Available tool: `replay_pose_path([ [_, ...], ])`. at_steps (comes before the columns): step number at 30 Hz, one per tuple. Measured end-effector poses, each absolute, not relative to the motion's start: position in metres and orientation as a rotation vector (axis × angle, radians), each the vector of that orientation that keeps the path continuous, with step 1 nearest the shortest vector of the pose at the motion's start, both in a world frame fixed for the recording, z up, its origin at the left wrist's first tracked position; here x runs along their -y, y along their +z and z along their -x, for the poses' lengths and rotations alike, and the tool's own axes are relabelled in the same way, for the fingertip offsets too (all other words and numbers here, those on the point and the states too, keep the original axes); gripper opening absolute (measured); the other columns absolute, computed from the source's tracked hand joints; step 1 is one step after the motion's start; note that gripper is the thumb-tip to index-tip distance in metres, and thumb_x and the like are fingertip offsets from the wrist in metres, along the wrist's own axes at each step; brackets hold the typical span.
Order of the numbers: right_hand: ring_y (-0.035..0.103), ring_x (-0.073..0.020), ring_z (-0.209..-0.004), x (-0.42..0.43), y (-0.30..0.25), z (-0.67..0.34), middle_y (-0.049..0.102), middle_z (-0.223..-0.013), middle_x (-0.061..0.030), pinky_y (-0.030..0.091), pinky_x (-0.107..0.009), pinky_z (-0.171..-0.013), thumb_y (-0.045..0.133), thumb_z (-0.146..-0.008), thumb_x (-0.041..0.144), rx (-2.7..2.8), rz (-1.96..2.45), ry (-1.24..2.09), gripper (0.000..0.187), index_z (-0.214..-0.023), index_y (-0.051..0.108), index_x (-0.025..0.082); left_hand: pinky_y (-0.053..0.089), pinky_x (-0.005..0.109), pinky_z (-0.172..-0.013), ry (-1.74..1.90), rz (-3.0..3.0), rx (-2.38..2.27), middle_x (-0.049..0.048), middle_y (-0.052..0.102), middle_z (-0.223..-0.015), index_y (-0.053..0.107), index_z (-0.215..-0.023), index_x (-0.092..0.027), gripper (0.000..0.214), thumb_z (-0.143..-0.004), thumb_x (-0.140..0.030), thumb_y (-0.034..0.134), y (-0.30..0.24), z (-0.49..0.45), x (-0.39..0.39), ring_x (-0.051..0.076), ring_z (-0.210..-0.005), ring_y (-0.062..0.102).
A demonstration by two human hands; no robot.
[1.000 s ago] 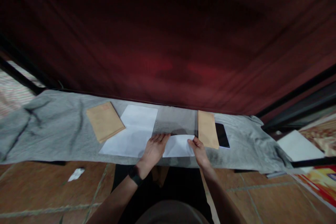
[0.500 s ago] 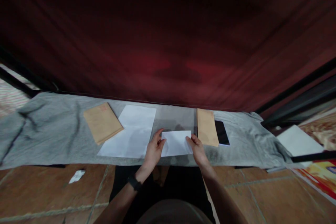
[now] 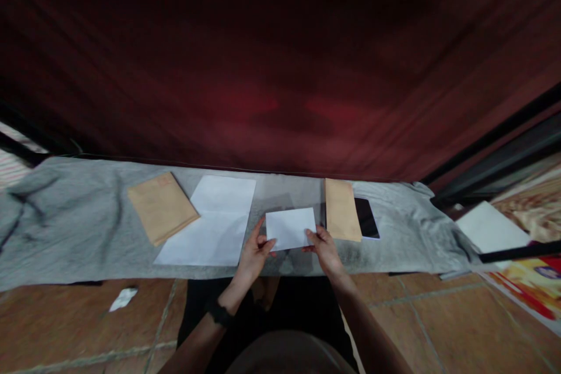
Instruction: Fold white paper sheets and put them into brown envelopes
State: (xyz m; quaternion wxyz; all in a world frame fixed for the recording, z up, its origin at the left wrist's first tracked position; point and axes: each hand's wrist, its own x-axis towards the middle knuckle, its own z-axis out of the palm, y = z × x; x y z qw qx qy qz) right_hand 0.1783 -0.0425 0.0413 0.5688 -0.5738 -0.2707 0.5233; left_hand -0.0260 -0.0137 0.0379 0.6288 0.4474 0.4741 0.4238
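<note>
Both forearms reach up from the bottom edge of the frame, the left wrist wearing a dark band (image 3: 220,312). At lower centre, the left hand (image 3: 253,252) and right hand (image 3: 323,248) angle inward, thumbs on top, each pinching one end of a flat, smooth white paper rectangle (image 3: 289,228). The worktop (image 3: 287,190) is covered in soft, rumpled grey cloth. Left of centre, a creased white sheet (image 3: 208,239) lies partly under matte brown envelopes (image 3: 163,205); right of centre, a narrower brown stack (image 3: 342,210) adjoins a glossy black slab (image 3: 366,218). Dark red fabric (image 3: 289,70) hangs behind.
</note>
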Motion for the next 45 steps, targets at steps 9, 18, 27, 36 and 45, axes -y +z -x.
replay_pose_path([
  [9,0.068,-0.0226,-0.077,0.045,0.037,-0.174,0.075,-0.087,-0.0051,0.059,-0.030,-0.054,0.080,-0.066,0.057,0.660,1.333,1.258,0.046,-0.092,0.074,0.020,0.046,0.025,-0.053,1.004,-1.156,-1.216,-0.0095,0.056,-0.058,0.055,-0.133,-0.015,0.069,-0.073,-0.046,0.072,0.036,0.038,0.000,0.011,-0.048,0.053],
  [18,0.067,-0.0250,-0.106,0.027,0.047,-0.202,0.076,-0.109,-0.0055,0.050,-0.041,-0.098,0.068,-0.079,0.034,1.099,1.333,0.913,0.018,-0.091,0.079,0.026,0.054,0.034,-0.085,1.141,-1.668,-1.189,0.0042,0.075,-0.093,0.070,-0.083,-0.022,0.015,-0.085,-0.032,0.059,0.048,0.051,-0.029,0.020,-0.090,0.069],
  [27,0.062,-0.0256,-0.122,0.042,-0.004,-0.216,0.068,-0.131,-0.0082,0.048,-0.046,-0.105,0.056,-0.086,0.013,1.615,1.451,0.646,0.031,-0.103,0.077,0.026,0.055,0.040,-0.094,0.854,-2.273,-1.067,0.0059,0.075,-0.107,0.072,-0.094,-0.023,0.027,-0.092,-0.011,0.048,0.014,0.054,-0.025,0.020,-0.106,0.067],
  [36,0.056,-0.0256,-0.132,0.048,-0.002,-0.227,0.060,-0.142,-0.0093,0.046,-0.047,-0.111,0.049,-0.087,0.002,1.995,1.462,0.511,0.052,-0.130,0.067,0.026,0.026,0.055,-0.122,0.480,-2.656,-1.063,0.0109,0.043,-0.157,0.043,-0.150,-0.024,0.054,-0.099,-0.042,0.050,0.007,0.004,0.016,0.027,-0.147,0.036],
  [45,0.049,-0.0252,-0.138,0.053,-0.012,-0.236,0.053,-0.149,-0.0073,0.042,-0.049,-0.116,0.047,-0.083,-0.002,2.102,1.446,0.470,0.066,-0.141,0.058,0.028,0.030,0.049,-0.121,0.518,-2.695,-1.215,0.0161,0.039,-0.158,0.040,-0.151,-0.015,0.063,-0.099,-0.047,0.049,-0.002,0.029,0.020,0.028,-0.148,0.035],
])
